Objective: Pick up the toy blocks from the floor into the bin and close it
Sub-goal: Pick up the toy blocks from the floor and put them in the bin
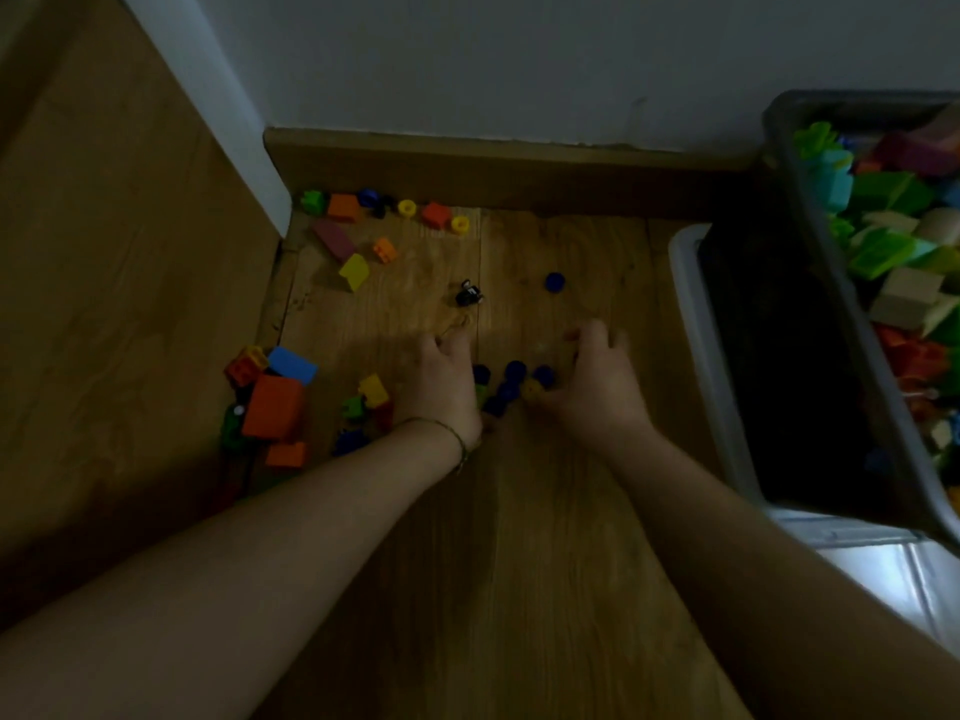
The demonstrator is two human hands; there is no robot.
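Observation:
Both my hands reach down to the wooden floor in the head view. My left hand (445,379) and my right hand (597,379) cup a small heap of dark blue and yellow round pieces (511,384) from either side, fingers spread and slightly bent, touching the pile. More toy blocks lie scattered: a large orange block (272,407) and a blue one (292,364) at the left, a row by the skirting board with an orange block (344,207) and yellow rings (407,207). The grey bin (831,283) stands at the right, holding several coloured blocks.
A white lid (701,324) lies under or beside the bin, at its left. A lone blue piece (555,282) and a small black toy (469,294) lie beyond my hands. The wall and skirting board (493,168) close the far side; a white door frame (218,106) stands at left.

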